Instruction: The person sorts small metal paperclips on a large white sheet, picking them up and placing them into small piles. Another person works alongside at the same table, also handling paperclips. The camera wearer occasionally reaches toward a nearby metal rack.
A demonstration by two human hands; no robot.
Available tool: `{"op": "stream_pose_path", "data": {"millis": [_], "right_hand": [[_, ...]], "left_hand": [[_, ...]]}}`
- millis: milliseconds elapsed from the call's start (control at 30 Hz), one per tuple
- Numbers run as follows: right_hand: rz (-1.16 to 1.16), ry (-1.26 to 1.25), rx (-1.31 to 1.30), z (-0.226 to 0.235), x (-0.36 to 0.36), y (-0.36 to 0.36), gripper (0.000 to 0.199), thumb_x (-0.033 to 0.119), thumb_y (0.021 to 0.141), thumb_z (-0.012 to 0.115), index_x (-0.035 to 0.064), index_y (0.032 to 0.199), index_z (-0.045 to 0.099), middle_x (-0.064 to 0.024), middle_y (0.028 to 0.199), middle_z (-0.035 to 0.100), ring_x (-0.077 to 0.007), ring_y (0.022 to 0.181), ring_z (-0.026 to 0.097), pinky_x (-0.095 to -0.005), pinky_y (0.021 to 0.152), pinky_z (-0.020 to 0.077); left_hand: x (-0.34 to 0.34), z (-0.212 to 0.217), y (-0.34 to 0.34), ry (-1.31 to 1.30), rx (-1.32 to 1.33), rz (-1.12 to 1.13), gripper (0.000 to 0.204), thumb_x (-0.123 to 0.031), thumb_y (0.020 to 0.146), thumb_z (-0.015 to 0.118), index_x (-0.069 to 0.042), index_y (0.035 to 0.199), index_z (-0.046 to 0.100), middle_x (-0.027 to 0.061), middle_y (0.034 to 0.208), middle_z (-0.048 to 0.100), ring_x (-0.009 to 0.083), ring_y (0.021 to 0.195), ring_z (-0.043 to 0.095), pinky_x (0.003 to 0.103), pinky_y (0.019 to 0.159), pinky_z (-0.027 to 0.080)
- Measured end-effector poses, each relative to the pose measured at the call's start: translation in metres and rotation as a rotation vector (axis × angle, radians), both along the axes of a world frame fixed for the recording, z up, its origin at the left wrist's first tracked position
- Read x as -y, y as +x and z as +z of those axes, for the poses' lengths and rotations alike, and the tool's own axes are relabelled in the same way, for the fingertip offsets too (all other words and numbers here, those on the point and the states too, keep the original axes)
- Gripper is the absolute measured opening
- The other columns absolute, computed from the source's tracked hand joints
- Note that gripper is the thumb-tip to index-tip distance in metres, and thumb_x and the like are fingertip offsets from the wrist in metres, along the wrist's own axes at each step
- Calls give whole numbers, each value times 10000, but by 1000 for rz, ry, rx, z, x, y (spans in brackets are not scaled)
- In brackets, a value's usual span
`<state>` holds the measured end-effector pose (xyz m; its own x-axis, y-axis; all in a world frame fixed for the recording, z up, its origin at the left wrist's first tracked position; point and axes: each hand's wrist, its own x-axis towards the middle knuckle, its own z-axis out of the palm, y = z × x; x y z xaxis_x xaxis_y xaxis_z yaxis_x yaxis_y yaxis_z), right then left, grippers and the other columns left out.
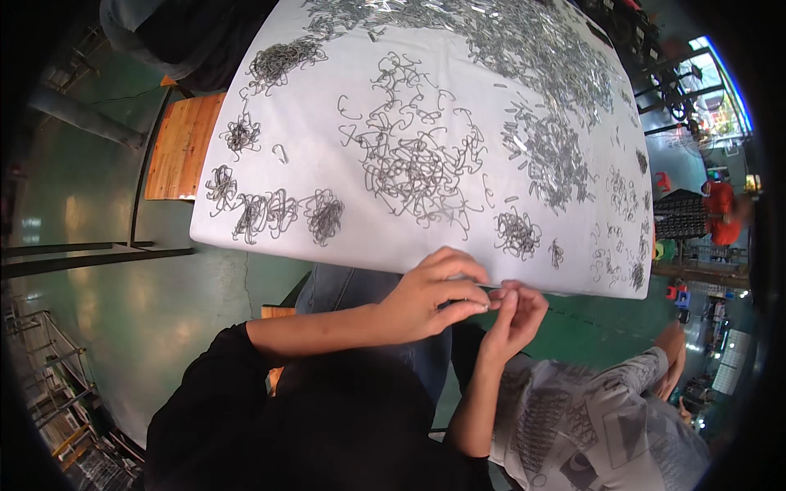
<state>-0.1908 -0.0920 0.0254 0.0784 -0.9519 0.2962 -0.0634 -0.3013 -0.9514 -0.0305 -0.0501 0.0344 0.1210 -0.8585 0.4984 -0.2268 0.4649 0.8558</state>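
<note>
My left hand [434, 290] and my right hand [514, 315] meet just under the near edge of the white table sheet [327, 123]. The fingertips of the two hands touch each other, and between them I pinch one small metal wire piece [489, 296]. It is thin and mostly hidden by my fingers, so I cannot tell its exact shape. The left hand is curled, with thumb and forefinger closed on the piece. The right hand comes up from below with its fingers bent and closes on the same piece from the other side.

Directly above my left hand lies the big loose tangle of bent wire hooks [417, 164]. The hooks are too many and too mixed to count. Above my right hand, a little to the right of it, I see one small round bundle of hooks [517, 231], and beside it one much smaller cluster [556, 253]. Far to the left of my left hand there is a row of small bundles [278, 213]; I count about four in this row, and two more bundles [240, 132] higher up. Far above both hands, a wide field of short straight metal pieces [532, 74] covers the top and the right part of the sheet; they cannot be counted.

Left of the sheet one wooden bench [180, 147] stands on the green floor [106, 270]. Below my right hand is the patterned grey sleeve [589, 409] of another person.
</note>
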Motion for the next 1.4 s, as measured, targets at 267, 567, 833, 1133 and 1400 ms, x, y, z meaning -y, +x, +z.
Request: {"op": "stream_pose_path", "data": {"millis": [267,567,833,1133,1400], "right_hand": [[392,-294,-533,-2,167,143,82,100,857,652,43,916,655,-64,870,654,-217,786,639,-315,671,488],[639,-449,-1125,-15,251,282,77,146,837,668,102,897,686,-67,939,657,-278,911,631,-399,802,495],[563,-472,-1222,-13,248,249,106,125,864,633,54,943,624,-111,920,671,-285,883,631,-387,774,487],[375,169,-489,14,173,114,101,64,872,636,5,946,669,-47,805,665,-108,698,580,-242,658,456],[266,475,5,71,37,-8,93,68,859,696,-7,908,670,-45,735,645,-52,555,496,-173,487,346]], "left_hand": [[-20,-3,10,45,47,-132,115,-110,809,720,-74,909,678,41,983,628,230,936,595,348,824,459],[-22,-11,15,88,94,-115,90,-181,837,683,-120,894,650,-18,897,593,168,872,566,315,792,431],[-18,-10,14,108,68,-112,90,-148,828,687,-95,897,664,5,898,625,191,874,590,329,798,472],[-13,-1,2,136,-23,-153,118,-27,784,727,-27,896,688,82,871,682,240,823,631,335,736,518],[-8,12,-6,188,7,-96,112,-12,809,695,-39,918,703,60,874,692,164,762,600,272,652,485]]}}
